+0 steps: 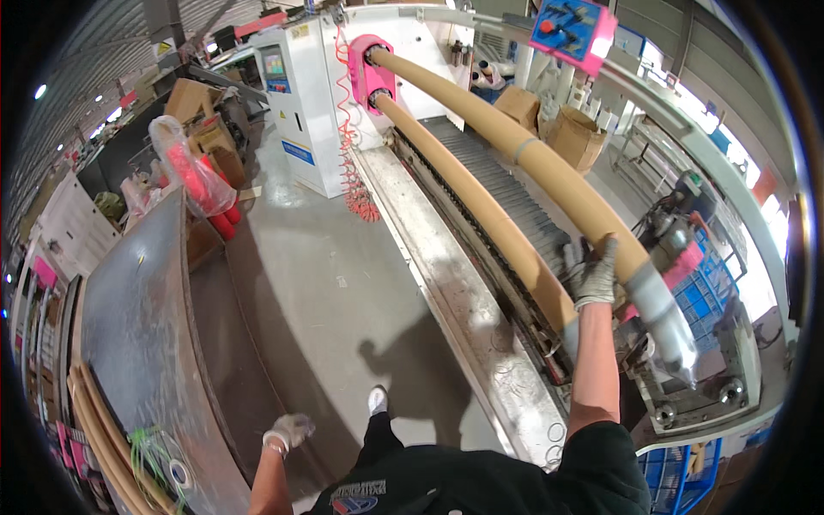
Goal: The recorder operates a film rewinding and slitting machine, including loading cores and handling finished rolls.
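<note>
My right hand [594,273], in a grey work glove, grips the upper of two long tan cardboard tubes [515,142] near its free end. That tube sits on a metal shaft [665,318] sticking out below my hand. The lower tube [481,206] runs parallel beneath it. Both tubes reach back to a pink chuck [367,73] on a white machine [309,94]. My left hand [290,429], also gloved, hangs loosely at my side over the floor, holding nothing, next to a metal table [137,335].
A steel machine bed [463,300] runs below the tubes. A pink control box [573,33] hangs overhead. Cardboard boxes [571,133] stand at the back right, blue crates [704,292] at right. A plastic bag of red rolls [193,176] rests at the table's far end.
</note>
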{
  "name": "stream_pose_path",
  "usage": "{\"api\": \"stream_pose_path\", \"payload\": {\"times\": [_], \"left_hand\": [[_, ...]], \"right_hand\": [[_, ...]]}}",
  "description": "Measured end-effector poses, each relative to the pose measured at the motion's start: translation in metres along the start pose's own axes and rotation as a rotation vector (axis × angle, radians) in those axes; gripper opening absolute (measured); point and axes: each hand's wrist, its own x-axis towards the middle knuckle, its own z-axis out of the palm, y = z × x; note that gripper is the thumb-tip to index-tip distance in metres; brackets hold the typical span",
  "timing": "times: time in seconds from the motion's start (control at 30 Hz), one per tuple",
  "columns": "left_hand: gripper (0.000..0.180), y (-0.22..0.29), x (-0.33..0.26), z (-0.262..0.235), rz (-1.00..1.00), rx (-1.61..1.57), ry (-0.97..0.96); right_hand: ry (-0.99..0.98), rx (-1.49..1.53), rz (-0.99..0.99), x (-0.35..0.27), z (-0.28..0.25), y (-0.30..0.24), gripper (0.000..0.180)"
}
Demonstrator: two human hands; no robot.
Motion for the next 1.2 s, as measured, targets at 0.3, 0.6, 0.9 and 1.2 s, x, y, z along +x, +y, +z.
{"api": "stream_pose_path", "payload": {"times": [0.3,0.6,0.9,1.2], "left_hand": [[0.046,0.222,0.341,-0.307,0.653,0.194,0.367],[0.030,0.489,0.511,-0.467,0.845,-0.912,-0.124],[0.052,0.643,0.775,-0.575,0.793,-1.320,-0.418],[0.056,0.673,0.791,-0.561,0.879,-1.404,-0.088]], "right_hand": [[0.023,0.106,-0.409,0.042,0.032,0.043,0.068],[0.225,0.248,-0.831,0.075,0.064,0.075,0.073],[0.673,0.221,-0.871,0.095,0.132,0.110,0.074],[0.683,0.364,-1.082,0.125,0.134,0.092,0.066]]}}
